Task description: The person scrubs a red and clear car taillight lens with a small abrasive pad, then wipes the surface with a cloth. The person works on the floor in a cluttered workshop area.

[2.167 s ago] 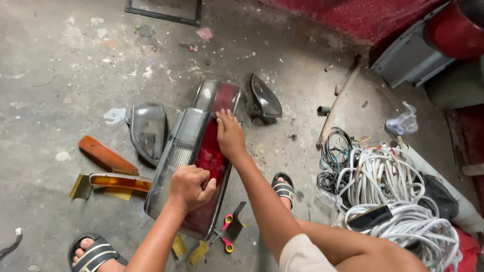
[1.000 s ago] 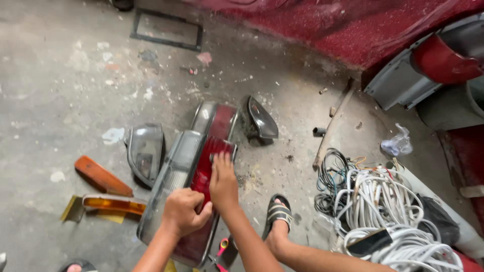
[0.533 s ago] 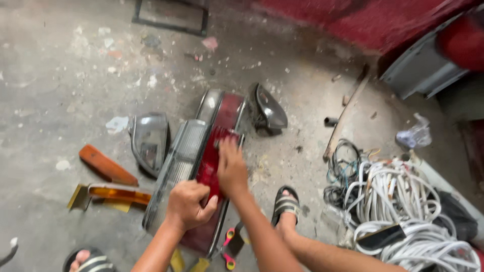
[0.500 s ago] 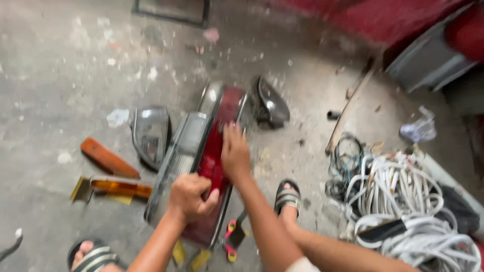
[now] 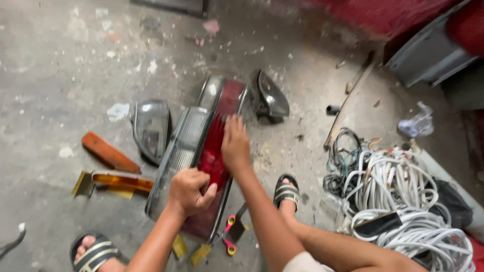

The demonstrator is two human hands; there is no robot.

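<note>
Left hand point(image 5: 189, 190) fisted on the tail light point(image 5: 201, 151); right hand point(image 5: 235, 143) flat, fingers extended, pressing its red lens.

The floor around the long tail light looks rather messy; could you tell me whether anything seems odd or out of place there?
Yes. The tail light lies loose on the bare concrete floor among other detached lamp lenses, scissors lie partly under its near end, pale scraps litter the concrete, and white cable sits in a tangled heap.

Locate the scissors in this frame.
Head view, bottom centre: the scissors lie on the floor beside the tail lamp's near end, between it and the sandalled foot.
</note>
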